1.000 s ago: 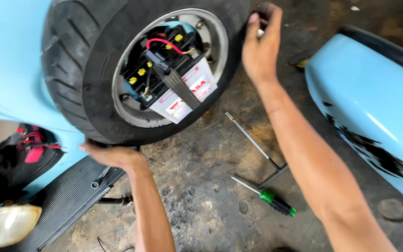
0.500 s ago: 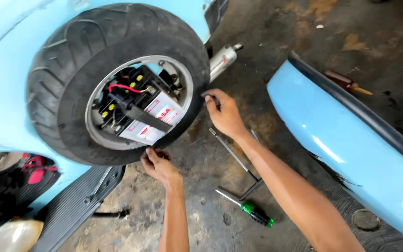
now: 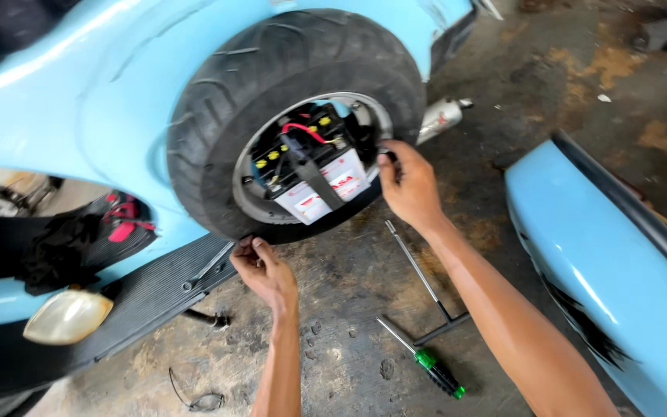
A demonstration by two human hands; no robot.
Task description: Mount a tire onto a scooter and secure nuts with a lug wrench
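Scooter body (image 3: 79, 100): pale blue, on its side above and left of the tyre; footboard (image 3: 117, 309) below-left of the tyre.

Loose side panel (image 3: 580, 255): pale blue, on the floor (image 3: 349, 340) well right of the tyre.

Tyre (image 3: 218, 139): black spare, mounted against the body, silver rim (image 3: 245, 197) facing me. This is the piece both my hands are on.

Battery (image 3: 310, 181): inside the rim, white case, yellow caps, red lead, black strap across it.

Exhaust tip (image 3: 441, 116): chrome, just right of the tyre.

Right hand (image 3: 411, 189): at the tyre's right inner edge, fingers curled onto the rim, gripping it.

Left hand (image 3: 264, 270): at the tyre's bottom edge, fingertips pinched there; whether they hold a small part, I cannot tell.

T-wrench (image 3: 422, 274): on the floor below-right of the tyre.

Screwdriver (image 3: 426, 363): green and black handle, below the T-wrench, far under the tyre.

Handling note, my judgement: keep the two holds opposite so the tyre stays square, and keep fingers clear of the battery lead.
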